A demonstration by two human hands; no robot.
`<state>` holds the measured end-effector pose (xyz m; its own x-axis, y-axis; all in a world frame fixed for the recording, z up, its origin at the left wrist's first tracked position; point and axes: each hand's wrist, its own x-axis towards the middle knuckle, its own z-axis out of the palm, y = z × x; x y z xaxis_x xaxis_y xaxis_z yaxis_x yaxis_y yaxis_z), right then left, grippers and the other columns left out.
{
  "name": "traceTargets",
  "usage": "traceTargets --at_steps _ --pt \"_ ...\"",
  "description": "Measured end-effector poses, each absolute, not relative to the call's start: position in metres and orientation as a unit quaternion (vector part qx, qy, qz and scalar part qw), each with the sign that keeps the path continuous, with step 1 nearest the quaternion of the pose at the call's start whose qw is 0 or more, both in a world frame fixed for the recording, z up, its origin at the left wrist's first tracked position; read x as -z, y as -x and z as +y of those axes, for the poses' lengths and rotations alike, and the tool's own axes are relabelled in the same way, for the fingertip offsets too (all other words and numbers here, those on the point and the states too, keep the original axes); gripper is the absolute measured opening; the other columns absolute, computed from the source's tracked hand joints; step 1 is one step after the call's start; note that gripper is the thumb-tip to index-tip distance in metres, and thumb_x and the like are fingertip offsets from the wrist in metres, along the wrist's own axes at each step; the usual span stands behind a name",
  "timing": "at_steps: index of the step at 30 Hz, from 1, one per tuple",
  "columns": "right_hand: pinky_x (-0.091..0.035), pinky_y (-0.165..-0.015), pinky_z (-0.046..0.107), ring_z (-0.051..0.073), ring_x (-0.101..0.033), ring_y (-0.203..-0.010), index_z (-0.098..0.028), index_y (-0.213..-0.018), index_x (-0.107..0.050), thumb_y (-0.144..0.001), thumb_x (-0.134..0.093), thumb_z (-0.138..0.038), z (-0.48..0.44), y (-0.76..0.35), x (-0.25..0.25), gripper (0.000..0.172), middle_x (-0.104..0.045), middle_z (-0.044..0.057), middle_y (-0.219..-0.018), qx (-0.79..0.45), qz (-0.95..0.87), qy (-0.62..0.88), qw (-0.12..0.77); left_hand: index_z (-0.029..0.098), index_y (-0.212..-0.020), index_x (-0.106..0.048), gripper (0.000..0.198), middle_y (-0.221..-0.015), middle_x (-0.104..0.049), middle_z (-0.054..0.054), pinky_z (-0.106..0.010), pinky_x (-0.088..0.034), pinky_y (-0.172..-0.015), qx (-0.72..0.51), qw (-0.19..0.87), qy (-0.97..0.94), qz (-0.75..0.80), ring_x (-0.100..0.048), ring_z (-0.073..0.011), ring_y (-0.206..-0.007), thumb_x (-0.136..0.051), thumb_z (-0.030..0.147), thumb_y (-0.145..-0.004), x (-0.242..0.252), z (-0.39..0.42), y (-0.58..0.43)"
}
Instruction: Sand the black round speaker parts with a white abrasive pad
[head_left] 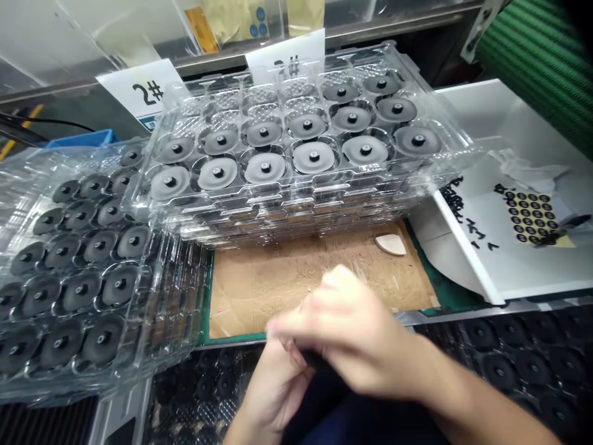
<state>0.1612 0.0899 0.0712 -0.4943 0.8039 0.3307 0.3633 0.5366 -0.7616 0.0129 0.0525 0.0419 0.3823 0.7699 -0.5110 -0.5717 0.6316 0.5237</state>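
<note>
Well, your right hand and left hand are close together, perhaps holding a small dark piece, too blurred to tell, near the cardboard sheet; your top clear tray has empty back-left pockets.

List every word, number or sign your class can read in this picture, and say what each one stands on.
"2#": on the left white card.
"#" with a digit I cannot make out, seen through clear plastic: on the right white card.
Black handwriting: on the white tray, too blurred to read.
Yellow label: too small to read.
</note>
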Motion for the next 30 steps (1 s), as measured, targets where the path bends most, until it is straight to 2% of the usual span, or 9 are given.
traceTargets --at_steps 4,8,12,14,19,23,26,27,30 --pt "-0.047 -0.069 0.029 0.017 -0.060 -0.082 -0.022 -0.103 -0.067 -0.087 -0.048 -0.024 0.106 -0.179 -0.017 0.025 -0.068 0.005 -0.094 -0.378 -0.656 0.570 0.320 0.024 -0.111 -0.065 0.056 -0.118 -0.065 -0.009 -0.029 -0.051 -0.086 -0.427 0.805 -0.096 0.400 -0.065 -0.0218 -0.097 -0.080 0.035 -0.059 -0.035 0.052 -0.006" --pt "-0.051 -0.077 0.036 0.022 -0.062 -0.089 -0.018 -0.096 -0.070 -0.082 -0.047 -0.020 0.088 -0.186 0.044 0.027 -0.064 0.009 -0.093 -0.376 -0.632 0.615 0.286 0.026 -0.117 -0.061 0.063 -0.126 -0.061 -0.011 -0.032 -0.050 -0.087 -0.447 0.786 -0.096 0.417 -0.060 -0.0272 -0.109 -0.079 0.040 -0.058 -0.026 0.052 0.001" --pt "-0.054 -0.063 0.034 0.016 -0.061 -0.065 -0.018 -0.109 -0.066 -0.075 -0.056 -0.022 0.048 -0.179 0.073 0.036 -0.056 0.012 -0.107 -0.365 -0.614 0.647 0.266 0.024 -0.116 -0.062 0.062 -0.127 -0.060 -0.011 -0.032 -0.050 -0.087 -0.457 0.784 -0.100 0.408 -0.056 -0.0289 -0.114 -0.076 0.045 -0.060 -0.018 0.053 0.004" --pt "-0.053 -0.059 0.035 0.015 -0.059 -0.059 -0.019 -0.111 -0.065 -0.077 -0.055 -0.024 0.037 -0.178 0.077 0.036 -0.054 0.012 -0.110 -0.345 -0.600 0.673 0.263 0.023 -0.117 -0.061 0.062 -0.127 -0.060 -0.012 -0.033 -0.049 -0.089 -0.460 0.782 -0.104 0.409 -0.054 -0.0296 -0.117 -0.076 0.045 -0.060 -0.016 0.053 0.004" --pt "-0.050 -0.072 0.042 0.026 -0.062 -0.078 -0.017 -0.085 -0.069 -0.082 -0.053 -0.033 0.048 -0.185 0.057 0.024 -0.061 0.010 -0.085 -0.312 -0.580 0.696 0.286 0.022 -0.117 -0.060 0.061 -0.125 -0.061 -0.012 -0.033 -0.045 -0.096 -0.480 0.770 -0.107 0.407 -0.053 -0.0283 -0.119 -0.077 0.042 -0.062 -0.018 0.052 0.000" --pt "-0.052 -0.066 0.028 0.018 -0.064 -0.076 -0.020 -0.108 -0.059 -0.088 -0.048 -0.033 0.064 -0.170 -0.002 0.027 -0.066 0.005 -0.091 -0.338 -0.582 0.655 0.343 0.024 -0.115 -0.061 0.060 -0.121 -0.063 -0.009 -0.033 -0.046 -0.094 -0.497 0.759 -0.109 0.405 -0.056 -0.0268 -0.114 -0.078 0.042 -0.060 -0.020 0.049 -0.006" --pt "-0.050 -0.075 0.026 0.016 -0.062 -0.086 -0.020 -0.104 -0.061 -0.091 -0.046 -0.025 0.067 -0.148 -0.049 0.020 -0.065 0.005 -0.096 -0.338 -0.637 0.548 0.424 0.023 -0.116 -0.061 0.064 -0.110 -0.067 -0.008 -0.028 -0.051 -0.081 -0.495 0.756 -0.119 0.411 -0.061 -0.0236 -0.101 -0.079 0.042 -0.058 -0.022 0.047 -0.008" --pt "-0.049 -0.075 0.025 0.015 -0.061 -0.084 -0.019 -0.101 -0.062 -0.091 -0.046 -0.021 0.067 -0.142 -0.059 0.019 -0.064 0.005 -0.093 -0.352 -0.663 0.510 0.421 0.023 -0.116 -0.061 0.064 -0.107 -0.067 -0.007 -0.026 -0.051 -0.076 -0.489 0.756 -0.117 0.420 -0.063 -0.0217 -0.096 -0.080 0.040 -0.058 -0.023 0.046 -0.008" --pt "-0.047 -0.066 0.021 0.011 -0.059 -0.071 -0.019 -0.090 -0.064 -0.089 -0.048 -0.014 0.070 -0.134 -0.073 0.017 -0.063 0.001 -0.079 -0.416 -0.722 0.445 0.328 0.024 -0.113 -0.062 0.064 -0.099 -0.069 -0.004 -0.021 -0.050 -0.070 -0.477 0.751 -0.096 0.446 -0.063 -0.0151 -0.080 -0.084 0.034 -0.054 -0.025 0.045 -0.008"
